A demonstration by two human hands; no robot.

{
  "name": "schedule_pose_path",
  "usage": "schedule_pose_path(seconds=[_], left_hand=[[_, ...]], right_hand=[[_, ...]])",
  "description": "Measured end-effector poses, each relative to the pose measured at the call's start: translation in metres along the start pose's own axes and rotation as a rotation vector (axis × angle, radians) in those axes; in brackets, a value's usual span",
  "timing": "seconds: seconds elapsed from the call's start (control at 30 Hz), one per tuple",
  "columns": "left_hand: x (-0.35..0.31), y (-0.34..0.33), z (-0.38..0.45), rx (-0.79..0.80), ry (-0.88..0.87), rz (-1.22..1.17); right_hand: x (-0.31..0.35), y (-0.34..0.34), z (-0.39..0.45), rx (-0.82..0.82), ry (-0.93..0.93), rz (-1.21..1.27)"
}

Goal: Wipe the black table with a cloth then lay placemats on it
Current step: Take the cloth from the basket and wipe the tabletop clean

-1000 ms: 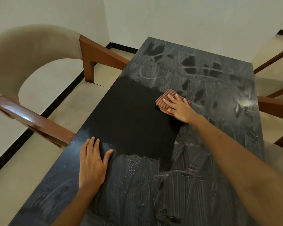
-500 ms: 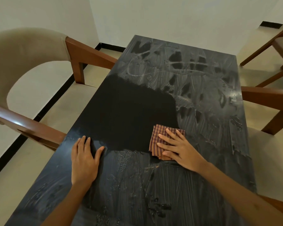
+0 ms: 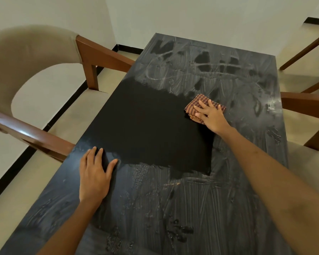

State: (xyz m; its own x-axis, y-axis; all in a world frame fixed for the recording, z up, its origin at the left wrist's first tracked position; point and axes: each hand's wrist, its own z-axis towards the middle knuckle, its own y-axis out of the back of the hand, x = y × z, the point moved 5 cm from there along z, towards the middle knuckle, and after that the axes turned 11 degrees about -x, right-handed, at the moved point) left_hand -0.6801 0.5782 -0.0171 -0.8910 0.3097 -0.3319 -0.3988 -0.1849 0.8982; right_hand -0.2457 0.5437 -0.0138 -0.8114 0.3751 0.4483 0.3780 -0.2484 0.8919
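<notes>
The left hand [image 3: 94, 179] rests flat, fingers straight, on the black table [image 3: 191, 208]; the right hand [image 3: 211, 115] presses a folded checked cloth [image 3: 196, 103] beyond it. Streaks beyond and beside the hands suggest wiping is unfinished; no placemats visible.

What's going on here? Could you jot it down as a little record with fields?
scene: person wiping a black table
right hand: flat on a checked cloth, pressing it to the table
left hand: flat on the table near its left edge
table surface: streaky, with one matte dark patch in the middle
placemats: none in view
nearby: chairs on both sides
</notes>
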Motion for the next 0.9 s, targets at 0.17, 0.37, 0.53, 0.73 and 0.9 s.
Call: schedule_pose_path(seconds=[0.17, 0.37, 0.53, 0.73, 0.9], left_hand=[[-0.002, 0.001, -0.001, -0.013, -0.022, 0.005], [-0.01, 0.003, -0.002, -0.002, -0.111, 0.199], [-0.075, -0.003, -0.022, 0.006, -0.325, 0.103], [-0.161, -0.033, -0.046, 0.121, -0.587, 0.011], [-0.157, -0.043, -0.046, 0.16, -0.547, -0.067]], right_hand=[[0.014, 0.0, -0.073, -0.009, 0.076, 0.093], [0.024, 0.005, -0.184, 0.094, 0.196, 0.115], [0.038, 0.013, -0.206, 0.059, 0.181, -0.059], [0.054, -0.01, -0.216, -0.009, 0.017, -0.398], [0.032, -0.005, -0.19, 0.018, 0.064, -0.4]])
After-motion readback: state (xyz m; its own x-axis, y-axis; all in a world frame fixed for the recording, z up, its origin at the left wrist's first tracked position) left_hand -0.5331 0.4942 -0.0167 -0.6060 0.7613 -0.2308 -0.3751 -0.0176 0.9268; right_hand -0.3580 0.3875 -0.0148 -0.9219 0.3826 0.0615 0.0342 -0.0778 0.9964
